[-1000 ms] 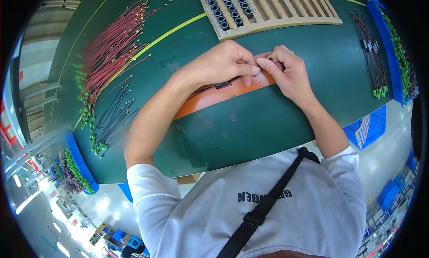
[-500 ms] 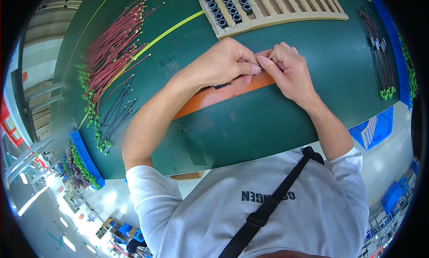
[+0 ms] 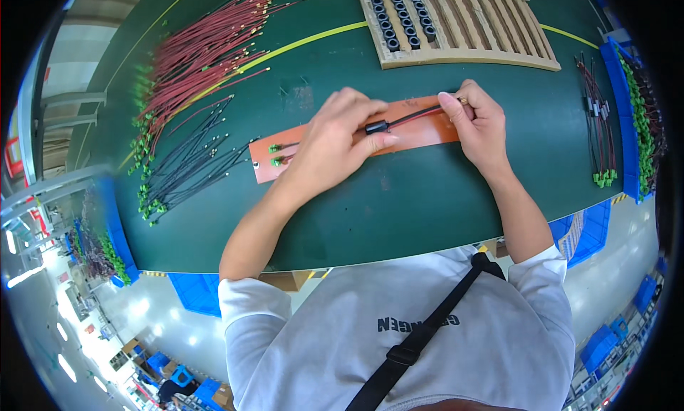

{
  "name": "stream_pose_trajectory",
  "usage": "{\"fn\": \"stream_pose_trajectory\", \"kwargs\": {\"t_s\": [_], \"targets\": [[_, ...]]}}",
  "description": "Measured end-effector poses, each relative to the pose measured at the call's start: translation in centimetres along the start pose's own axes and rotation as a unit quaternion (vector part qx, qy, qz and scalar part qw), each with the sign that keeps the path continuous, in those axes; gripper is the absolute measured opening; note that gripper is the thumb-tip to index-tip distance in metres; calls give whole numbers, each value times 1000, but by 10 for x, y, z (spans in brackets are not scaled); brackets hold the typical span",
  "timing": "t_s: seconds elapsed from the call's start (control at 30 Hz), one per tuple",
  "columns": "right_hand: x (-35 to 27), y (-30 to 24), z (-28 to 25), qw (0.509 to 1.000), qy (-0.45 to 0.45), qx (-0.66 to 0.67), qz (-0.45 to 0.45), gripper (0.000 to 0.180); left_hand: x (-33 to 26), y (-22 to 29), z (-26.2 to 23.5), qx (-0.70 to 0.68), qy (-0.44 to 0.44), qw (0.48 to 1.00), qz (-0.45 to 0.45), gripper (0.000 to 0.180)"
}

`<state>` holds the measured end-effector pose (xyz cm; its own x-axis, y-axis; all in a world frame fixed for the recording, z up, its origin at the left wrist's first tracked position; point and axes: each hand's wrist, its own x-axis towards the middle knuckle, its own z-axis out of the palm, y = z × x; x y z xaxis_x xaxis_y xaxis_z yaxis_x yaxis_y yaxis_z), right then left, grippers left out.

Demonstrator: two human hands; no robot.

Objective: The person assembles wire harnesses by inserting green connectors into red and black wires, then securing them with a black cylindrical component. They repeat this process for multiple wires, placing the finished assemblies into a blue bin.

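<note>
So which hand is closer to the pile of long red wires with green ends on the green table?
Left. The left hand lies just right of the red wire pile; the right hand is farther right.

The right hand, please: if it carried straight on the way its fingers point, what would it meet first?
The right hand points up the table; beyond the orange strip under it, it would likely first meet the wooden rack, though depth is unclear.

Bright, even light — fisheye-bent edges
</note>
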<state>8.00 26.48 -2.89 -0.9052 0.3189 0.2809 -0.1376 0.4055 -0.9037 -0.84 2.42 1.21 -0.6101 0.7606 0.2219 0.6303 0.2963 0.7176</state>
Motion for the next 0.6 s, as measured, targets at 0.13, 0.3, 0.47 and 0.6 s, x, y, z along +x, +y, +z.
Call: {"fn": "stream_pose_trajectory", "kwargs": {"t_s": [0.13,0.3,0.47,0.6], "targets": [[4,-17,-3,972,32,-85,-218,19,-23,-12,13,-7,21,1000,2,30],[10,-41,-6,955,-1,-79,-285,19,-32,-13,10,-78,26,996,16,29],[5,-32,10,992,-2,127,18,29,-36,-14,8,-113,24,993,8,30],[7,-17,12,987,-21,124,97,36,-42,-12,8,-6,-42,999,34,30]]}}
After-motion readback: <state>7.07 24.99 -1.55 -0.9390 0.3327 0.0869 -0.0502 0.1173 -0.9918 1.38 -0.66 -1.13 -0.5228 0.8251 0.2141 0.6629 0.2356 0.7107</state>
